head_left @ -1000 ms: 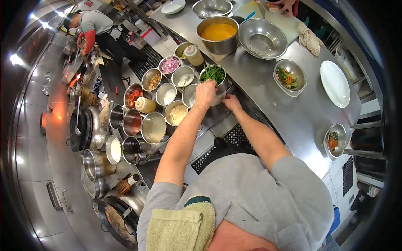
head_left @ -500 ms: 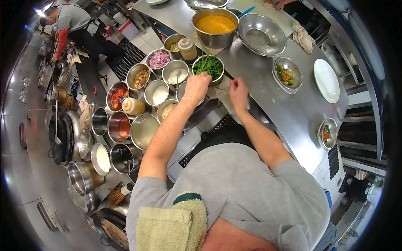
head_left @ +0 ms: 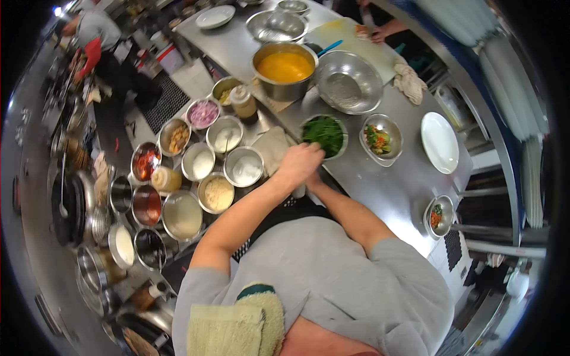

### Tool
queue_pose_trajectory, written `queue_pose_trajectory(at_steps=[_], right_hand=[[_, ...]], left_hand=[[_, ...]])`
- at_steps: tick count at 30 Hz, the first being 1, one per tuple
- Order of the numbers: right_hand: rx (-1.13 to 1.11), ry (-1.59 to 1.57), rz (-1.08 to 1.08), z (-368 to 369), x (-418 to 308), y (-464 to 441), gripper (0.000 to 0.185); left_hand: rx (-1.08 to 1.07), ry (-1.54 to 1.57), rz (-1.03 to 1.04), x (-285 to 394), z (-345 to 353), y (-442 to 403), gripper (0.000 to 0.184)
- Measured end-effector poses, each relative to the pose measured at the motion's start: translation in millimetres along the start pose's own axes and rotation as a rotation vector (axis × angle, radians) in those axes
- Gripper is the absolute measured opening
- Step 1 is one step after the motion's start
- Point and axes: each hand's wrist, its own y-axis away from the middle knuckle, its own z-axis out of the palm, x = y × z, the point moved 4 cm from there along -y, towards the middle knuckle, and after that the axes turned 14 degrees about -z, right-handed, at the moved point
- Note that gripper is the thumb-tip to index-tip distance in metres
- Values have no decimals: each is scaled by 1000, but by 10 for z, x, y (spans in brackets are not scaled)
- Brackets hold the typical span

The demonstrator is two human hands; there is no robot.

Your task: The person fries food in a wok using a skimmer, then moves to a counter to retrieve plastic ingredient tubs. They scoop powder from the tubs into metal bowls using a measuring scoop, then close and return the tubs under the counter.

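A metal pot of cut green stalks (head_left: 323, 134) sits at the near edge of the steel table. My left hand (head_left: 303, 161) is closed at the pot's near-left rim, with its fingertips slightly blurred. Just below it, my right hand (head_left: 313, 181) is mostly covered by the left, and its fingers are hidden. A pale cloth (head_left: 270, 148) lies left of my hands. Close by stands a pot of white powder (head_left: 244, 167).
More pots crowd the left, including red onion (head_left: 202, 113) and red sauce (head_left: 146, 205). On the table are an orange soup pot (head_left: 285, 68), a steel bowl (head_left: 349, 83), a vegetable bowl (head_left: 381, 139) and a white plate (head_left: 440, 142). One person (head_left: 98, 32) bends far left; another's hand (head_left: 380, 35) is behind.
The pot of green stalks has moved right, from among the other pots onto the steel table, with my left hand at its rim. My right hand has come beneath the left. The view has shifted.
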Motion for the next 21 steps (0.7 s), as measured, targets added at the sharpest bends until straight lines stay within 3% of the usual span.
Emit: queue_pose_trajectory(at_steps=[1,3,4,6,9,10,13,14,16,18,21], right_hand=[[-3,-58,69,17,5,15,32],[-14,-161,201,68,104,-68,31],[-18,-205,272,109,162,-91,30],[-32,-255,341,34,81,-158,30],[-27,-303,440,-69,24,-142,33],[47,-352,366,-129,-17,-138,34],[244,-318,138,-381,-130,-165,30],[134,-447,384,-359,-93,-190,25],[188,-410,451,-407,-213,-207,22],[241,-377,506,-463,-314,-273,17],[214,-394,515,-458,-271,-288,24]], left_hand=[[-50,-22,-1,92,138,-41,8],[-144,-435,-47,397,49,-82,9],[-155,-436,-81,413,183,-131,9],[-42,-16,69,430,395,-218,14],[67,209,10,384,392,-151,15],[62,208,6,346,311,-124,15],[100,422,-278,-239,-118,58,22],[50,207,-409,-605,-109,1,22],[-102,-68,-652,-1368,106,-78,19],[-340,-205,-650,-1645,336,-138,18],[-469,-201,-669,-1809,714,-150,20]])
